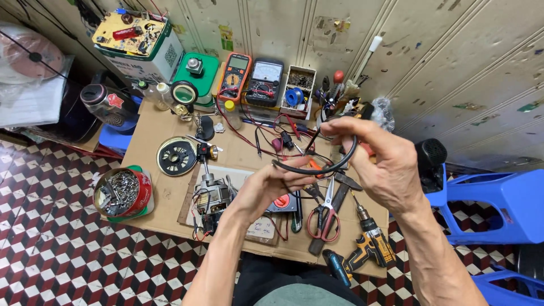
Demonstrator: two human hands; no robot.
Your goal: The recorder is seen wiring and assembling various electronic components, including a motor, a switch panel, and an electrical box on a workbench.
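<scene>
Both my hands hold a black cable (340, 163) bent into a loop above the cardboard work surface (153, 192). My left hand (266, 190) pinches the lower left end of the loop. My right hand (379, 158) grips the upper right part, fingers curled over it. Beneath the hands lie an electric motor (211, 195) with wires, red-handled scissors (324, 218) and a yellow-black cordless drill (368, 249).
An orange multimeter (235, 76) and a black analog meter (265, 82) stand at the back wall. A tin of screws (122, 194) sits at left, a round black fan grille part (175, 156) nearby. Blue plastic stools (498, 207) stand at right.
</scene>
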